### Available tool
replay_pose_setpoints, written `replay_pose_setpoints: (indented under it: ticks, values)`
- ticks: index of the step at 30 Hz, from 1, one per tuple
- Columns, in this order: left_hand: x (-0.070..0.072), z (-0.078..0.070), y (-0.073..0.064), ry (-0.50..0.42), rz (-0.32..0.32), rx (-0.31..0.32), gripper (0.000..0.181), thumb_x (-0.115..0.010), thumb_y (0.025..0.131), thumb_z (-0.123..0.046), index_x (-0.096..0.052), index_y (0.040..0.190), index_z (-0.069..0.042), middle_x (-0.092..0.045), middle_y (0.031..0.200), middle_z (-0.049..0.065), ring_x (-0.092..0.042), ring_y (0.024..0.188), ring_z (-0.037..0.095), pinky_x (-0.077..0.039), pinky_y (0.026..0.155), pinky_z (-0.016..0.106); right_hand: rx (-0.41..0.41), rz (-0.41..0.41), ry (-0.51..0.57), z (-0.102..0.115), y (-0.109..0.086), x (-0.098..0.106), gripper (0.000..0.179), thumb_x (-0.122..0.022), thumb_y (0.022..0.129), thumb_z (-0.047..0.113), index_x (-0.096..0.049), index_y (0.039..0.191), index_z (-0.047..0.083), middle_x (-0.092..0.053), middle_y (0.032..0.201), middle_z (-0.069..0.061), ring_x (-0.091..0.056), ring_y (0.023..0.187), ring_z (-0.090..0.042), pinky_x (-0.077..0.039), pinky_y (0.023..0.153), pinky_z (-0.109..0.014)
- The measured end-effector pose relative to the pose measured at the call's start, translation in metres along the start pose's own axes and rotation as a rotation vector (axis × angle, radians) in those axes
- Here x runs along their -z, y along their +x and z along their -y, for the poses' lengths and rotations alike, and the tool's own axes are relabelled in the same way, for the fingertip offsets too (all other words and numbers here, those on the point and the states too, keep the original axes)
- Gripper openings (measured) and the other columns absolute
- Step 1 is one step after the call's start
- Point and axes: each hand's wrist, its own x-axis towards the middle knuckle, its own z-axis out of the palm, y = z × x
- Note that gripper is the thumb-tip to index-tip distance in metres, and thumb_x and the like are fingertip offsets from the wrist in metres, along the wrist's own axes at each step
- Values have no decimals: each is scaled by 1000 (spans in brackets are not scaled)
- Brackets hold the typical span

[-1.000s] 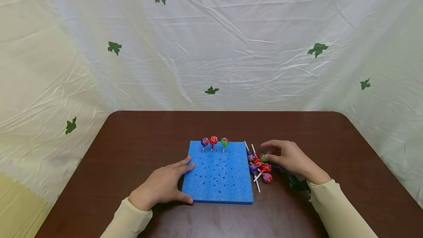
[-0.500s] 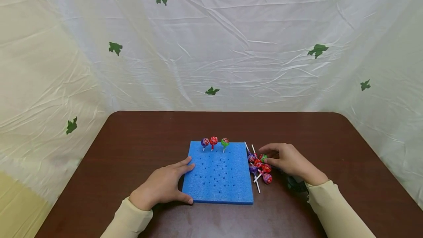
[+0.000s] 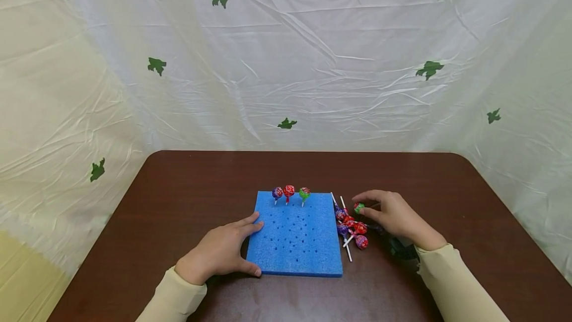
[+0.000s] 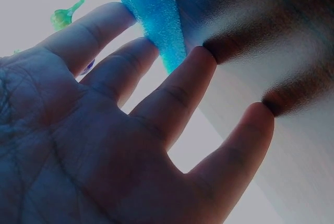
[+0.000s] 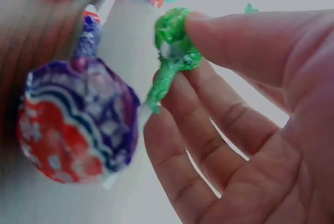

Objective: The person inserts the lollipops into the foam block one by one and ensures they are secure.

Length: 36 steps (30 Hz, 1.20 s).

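Observation:
My right hand (image 3: 395, 216) pinches a green-wrapped lollipop (image 3: 359, 207) by its round head, thumb on one side and fingers on the other. In the right wrist view its twisted green wrapper neck (image 5: 160, 85) points downward, and a purple-and-red lollipop (image 5: 78, 122) is close by on the left. My left hand (image 3: 219, 252) rests at the left edge of a blue foam board (image 3: 295, 262) dotted with small holes. Its fingers are spread and fairly straight, with fingertips at the board's side. Along the far edge, a purple lollipop (image 3: 277, 193), a red one (image 3: 289, 191) and a green one (image 3: 305, 194) stand upright.
Several lollipops, among them a red one (image 3: 360, 228) and a pink-purple one (image 3: 362, 242), lie in a loose pile against the board's right edge. A dark object (image 3: 402, 248) lies under the right wrist. Pale sheeting (image 3: 286, 63) hangs behind the brown table (image 3: 201, 178).
The right hand has closed its thumb and fingers on the green lollipop and lifted it slightly, up and away from the pile. The left hand and the board have stayed in place.

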Motion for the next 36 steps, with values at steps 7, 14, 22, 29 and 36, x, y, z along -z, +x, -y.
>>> replay_pose_setpoints:
  ticks: [7,14,22,29,36]
  values:
    - [0,0,0,3,-2,2,100,-84,66,-63,-52,146,-11,-37,158,7,-48,134,33,-48,96,52,87,-78,7,3,1,6,31,-67,95,5,-69,126,10,-67,115,-3,-66,93,-18,-56,78,-38]
    - [0,1,0,3,1,14,101,-84,66,-63,-52,147,-12,-36,158,7,-48,134,33,-47,97,53,89,-136,47,11,1,11,27,-65,97,8,-69,124,12,-66,112,-2,-59,83,-14,-51,67,-28]
    - [-1,1,0,4,2,14,100,-85,67,-60,-51,147,-11,-36,158,7,-47,135,33,-47,97,53,76,-136,168,25,1,12,25,-65,98,10,-66,123,10,-70,108,-2,-65,86,-18,-55,71,-29]
    - [-1,2,-1,1,1,6,101,-85,66,-63,-52,147,-11,-36,158,7,-47,135,33,-47,97,54,139,-130,235,39,5,7,32,-65,98,9,-65,130,13,-67,120,-3,-66,90,-19,-55,72,-31]
    - [-2,2,0,-4,8,-1,101,-84,67,-62,-51,147,-11,-34,159,8,-46,135,33,-47,97,52,135,-131,277,54,10,0,28,-68,96,10,-68,124,12,-70,106,-2,-65,79,-20,-54,66,-31]
